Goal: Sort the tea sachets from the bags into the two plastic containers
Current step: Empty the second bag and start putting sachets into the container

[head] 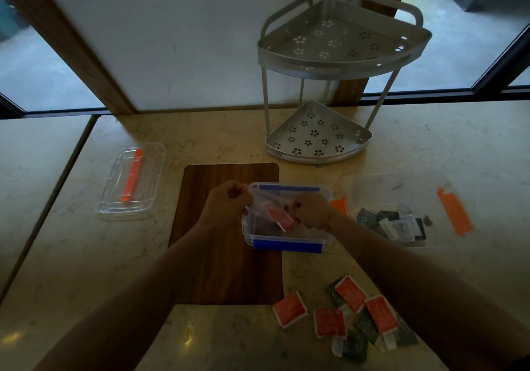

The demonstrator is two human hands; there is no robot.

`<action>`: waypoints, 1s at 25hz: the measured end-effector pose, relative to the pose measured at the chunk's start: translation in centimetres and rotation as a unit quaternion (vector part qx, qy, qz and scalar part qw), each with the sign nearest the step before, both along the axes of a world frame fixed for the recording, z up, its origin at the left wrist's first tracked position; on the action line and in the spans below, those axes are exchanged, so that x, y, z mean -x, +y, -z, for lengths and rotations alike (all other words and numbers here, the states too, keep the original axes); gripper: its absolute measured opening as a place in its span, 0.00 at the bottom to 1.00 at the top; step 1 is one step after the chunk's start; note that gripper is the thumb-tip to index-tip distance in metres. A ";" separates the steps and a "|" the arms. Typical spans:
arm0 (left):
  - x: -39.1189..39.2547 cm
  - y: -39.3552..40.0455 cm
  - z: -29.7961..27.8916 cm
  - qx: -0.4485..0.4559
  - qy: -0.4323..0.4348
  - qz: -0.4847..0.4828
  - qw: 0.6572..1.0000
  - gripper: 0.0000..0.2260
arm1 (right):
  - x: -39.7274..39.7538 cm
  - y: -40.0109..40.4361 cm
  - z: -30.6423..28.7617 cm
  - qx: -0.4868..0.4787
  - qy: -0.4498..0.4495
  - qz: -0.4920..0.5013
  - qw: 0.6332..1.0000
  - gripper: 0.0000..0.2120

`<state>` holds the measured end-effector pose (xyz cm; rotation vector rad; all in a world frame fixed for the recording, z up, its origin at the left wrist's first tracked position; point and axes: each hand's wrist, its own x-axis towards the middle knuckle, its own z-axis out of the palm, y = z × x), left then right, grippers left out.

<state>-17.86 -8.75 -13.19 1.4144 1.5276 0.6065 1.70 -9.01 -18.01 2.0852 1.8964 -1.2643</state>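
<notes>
Head view: left hand point(229, 201) and right hand point(311, 210) each pinch the clear bag point(269, 211) above the blue-clipped container point(286, 246), apparently so sachets drop inside.

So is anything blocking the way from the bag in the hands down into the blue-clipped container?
Nothing visible. Both hands, left and right, hold the clear bag with a red sachet directly over the blue-clipped container. It has no lid on, and no object lies between bag and opening.

Clear bag point(268, 210) with red sachet point(279, 217) over blue-clipped container point(286, 246); dark sachets point(393, 223) in orange-clipped container point(401, 187).
</notes>
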 end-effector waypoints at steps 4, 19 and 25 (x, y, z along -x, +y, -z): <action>0.0 -0.1 -0.6 -0.012 -0.011 -0.012 1.000 0.03 | 0.0 0.0 -0.5 0.005 0.007 -0.011 1.000 0.13; -0.1 -1.0 -0.3 0.005 0.051 0.016 0.999 0.03 | -0.9 -1.5 -0.2 0.010 0.073 0.058 0.996 0.14; 0.6 -2.8 -1.2 -0.026 0.056 -0.002 0.998 0.02 | -1.5 -3.5 -2.9 -0.027 0.103 0.117 0.987 0.13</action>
